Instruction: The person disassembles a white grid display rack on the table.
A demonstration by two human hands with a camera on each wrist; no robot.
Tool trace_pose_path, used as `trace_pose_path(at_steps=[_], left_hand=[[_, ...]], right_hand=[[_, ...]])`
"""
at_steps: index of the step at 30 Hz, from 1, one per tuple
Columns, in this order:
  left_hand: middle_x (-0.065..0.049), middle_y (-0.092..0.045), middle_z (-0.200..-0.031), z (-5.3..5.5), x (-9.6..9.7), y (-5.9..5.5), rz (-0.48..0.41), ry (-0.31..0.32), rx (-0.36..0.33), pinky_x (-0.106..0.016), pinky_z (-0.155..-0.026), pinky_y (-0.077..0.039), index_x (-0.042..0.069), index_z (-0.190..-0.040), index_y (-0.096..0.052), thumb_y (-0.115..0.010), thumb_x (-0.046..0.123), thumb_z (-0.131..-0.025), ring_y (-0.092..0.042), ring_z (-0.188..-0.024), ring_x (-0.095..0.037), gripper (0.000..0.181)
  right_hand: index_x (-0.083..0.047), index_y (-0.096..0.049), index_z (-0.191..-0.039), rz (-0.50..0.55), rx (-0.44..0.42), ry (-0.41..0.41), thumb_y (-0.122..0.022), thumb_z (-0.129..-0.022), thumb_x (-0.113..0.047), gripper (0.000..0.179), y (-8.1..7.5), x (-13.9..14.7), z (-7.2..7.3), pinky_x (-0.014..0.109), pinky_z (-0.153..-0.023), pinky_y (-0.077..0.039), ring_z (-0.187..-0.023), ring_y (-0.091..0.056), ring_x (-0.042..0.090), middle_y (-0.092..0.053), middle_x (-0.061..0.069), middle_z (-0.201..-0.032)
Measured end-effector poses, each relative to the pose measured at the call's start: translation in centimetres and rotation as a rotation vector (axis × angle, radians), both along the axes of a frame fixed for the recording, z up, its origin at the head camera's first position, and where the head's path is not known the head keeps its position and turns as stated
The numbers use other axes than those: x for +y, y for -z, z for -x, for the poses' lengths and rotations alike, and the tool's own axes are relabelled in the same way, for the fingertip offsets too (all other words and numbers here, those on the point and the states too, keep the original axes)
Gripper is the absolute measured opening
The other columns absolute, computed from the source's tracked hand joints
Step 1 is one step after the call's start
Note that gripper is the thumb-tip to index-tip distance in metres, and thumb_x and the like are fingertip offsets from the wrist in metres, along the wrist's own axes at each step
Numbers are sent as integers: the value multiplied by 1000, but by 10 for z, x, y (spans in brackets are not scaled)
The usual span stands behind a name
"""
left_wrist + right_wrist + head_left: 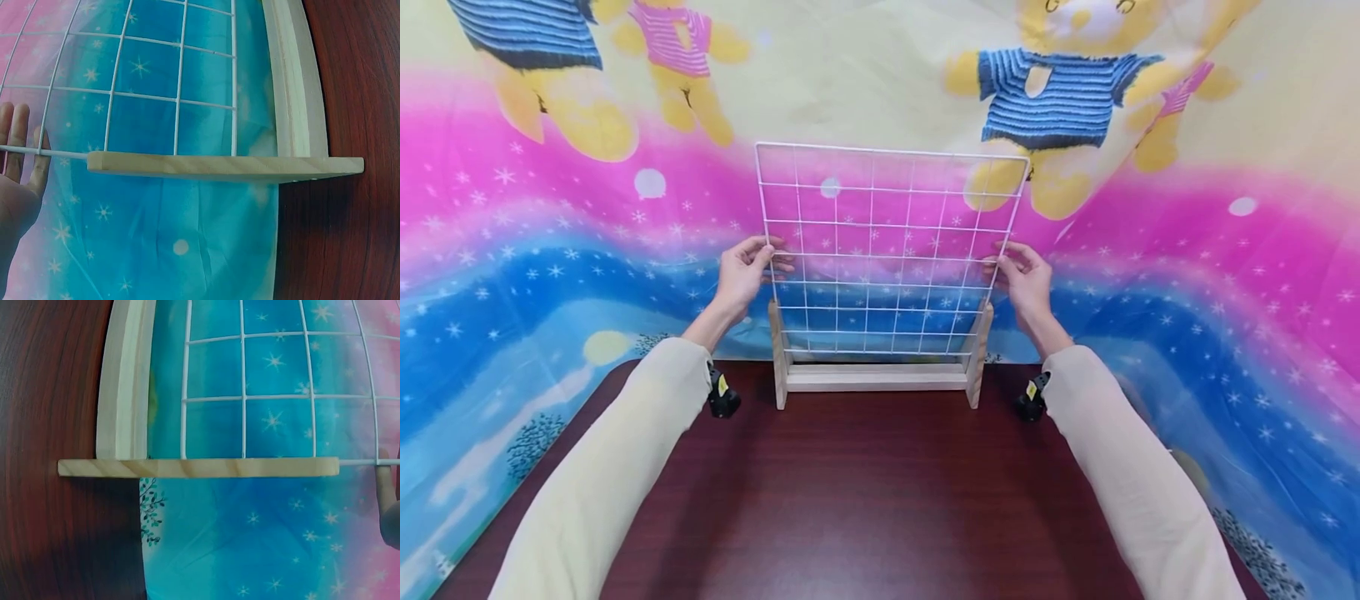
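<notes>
A white wire grid panel [891, 151] stands upright in a pale wooden stand [877, 381] at the back of the table. My left hand [742, 273] holds the panel's left side wire, thumb in front and fingers behind it. On the opposite side wire my right hand [1030, 279] has a matching grip, above the stand. The left wrist view shows the panel's lower end between the stand's side pieces, with the left side piece [219, 165] close by. In the right wrist view, the right side piece [200, 467] covers part of the wire, and most of the hand is out of frame.
The dark reddish-brown table [865, 483] stretches from the stand toward me. Behind it hangs a colourful cloth [865, 92] printed with teddy bears and snowflakes, close behind the panel. Black wrist cameras [724, 398] sit at both cuffs.
</notes>
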State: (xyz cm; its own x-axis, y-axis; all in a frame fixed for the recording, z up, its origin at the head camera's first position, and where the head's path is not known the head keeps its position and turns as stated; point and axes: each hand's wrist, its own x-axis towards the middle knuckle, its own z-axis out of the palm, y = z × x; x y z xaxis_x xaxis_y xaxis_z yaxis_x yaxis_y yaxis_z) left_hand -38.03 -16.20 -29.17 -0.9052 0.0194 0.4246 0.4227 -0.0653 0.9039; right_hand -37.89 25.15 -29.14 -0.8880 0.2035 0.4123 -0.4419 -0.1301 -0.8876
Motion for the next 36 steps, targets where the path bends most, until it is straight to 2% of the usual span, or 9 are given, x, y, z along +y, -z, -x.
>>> trace_pose_path(at_steps=[4,12,18,23,31,36], left_hand=[[-28,-65,-110,3,-1,1,9,-20,16,-55,-90,-48,-5,-122,-60,-45,11,-102,-67,-95,-37,29],[-20,-69,-107,14,-4,6,-6,-43,28,-46,-85,-54,2,-120,-63,-48,17,-101,-69,-90,-30,28],[-25,-67,-109,7,1,-5,-10,-37,32,-54,-88,-50,-4,-120,-61,-47,12,-102,-67,-93,-37,28],[-26,-66,-108,0,3,-16,-30,-32,22,-52,-87,-50,-6,-118,-60,-46,9,-101,-67,-92,-38,27],[-27,-66,-107,1,1,-22,-49,-20,60,-51,-84,-52,-7,-117,-61,-47,7,-101,-68,-89,-38,25],[-27,-66,-107,1,1,-26,-49,-25,61,-50,-84,-52,-8,-117,-60,-47,7,-101,-69,-88,-36,25]], right_hand=[[1,-64,-120,-13,-13,35,-56,-96,-4,25,-1,-1,5,38,-79,-57,-81,-71,28,-73,12,-89],[-6,-66,-119,-42,-25,77,-56,-97,-7,24,-6,-4,4,42,-83,-55,-84,-70,30,-73,11,-91],[-2,-64,-119,-41,-29,79,-55,-97,-6,24,-12,-4,1,41,-81,-56,-82,-71,28,-73,11,-89],[-2,-64,-119,-41,-26,82,-56,-97,-7,24,-19,-5,0,37,-80,-57,-80,-71,24,-73,9,-89],[-3,-63,-122,-54,-10,69,-56,-96,-8,27,-25,-4,1,45,-88,-50,-84,-71,25,-73,10,-93],[-4,-64,-120,-27,-8,49,-56,-96,-8,26,-28,-4,1,45,-88,-51,-84,-70,27,-72,11,-91]])
